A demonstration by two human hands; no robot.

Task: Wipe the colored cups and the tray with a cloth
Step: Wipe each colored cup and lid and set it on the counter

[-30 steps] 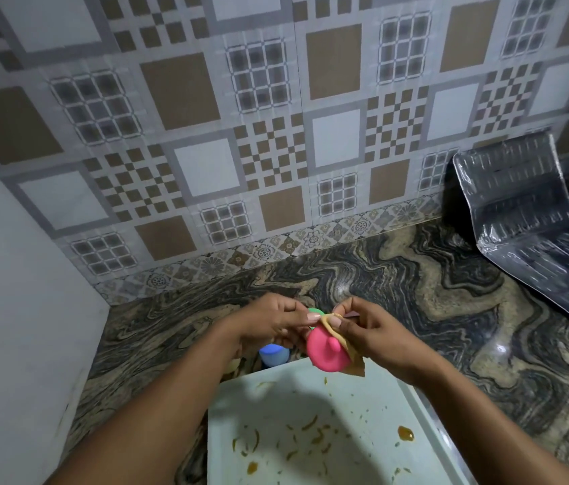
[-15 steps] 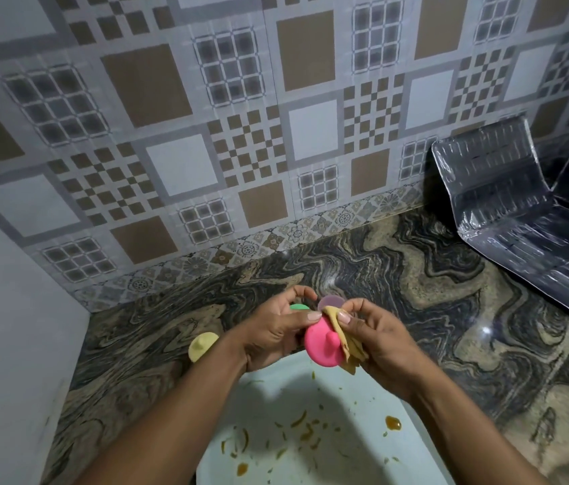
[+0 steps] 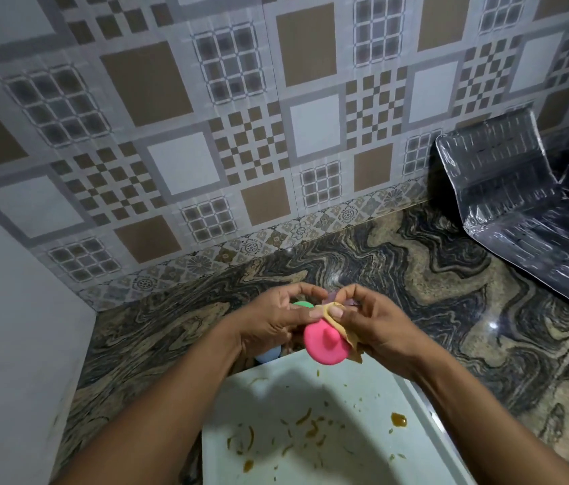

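Observation:
A small pink cup (image 3: 325, 343) is held above the far edge of the white tray (image 3: 314, 390), its bottom turned toward me. My left hand (image 3: 276, 320) grips it from the left. My right hand (image 3: 377, 322) presses a tan cloth (image 3: 340, 325) against its right side and rim. The tray is smeared with orange-brown food scraps. Behind my hands a green cup (image 3: 302, 304) and a purple cup (image 3: 335, 296) peek out. Under my left wrist a blue cup (image 3: 269, 355) shows.
The swirled dark granite counter (image 3: 433, 274) runs to a patterned tile wall (image 3: 241, 134). A plain white wall (image 3: 6, 327) closes off the left. A shiny foil-like sheet (image 3: 521, 211) lies bent against the wall at the back right.
The view shifted slightly, so the yellow cup left of my arm is out of sight and the blue cup shows again. Both hands still work the cloth on the pink cup.

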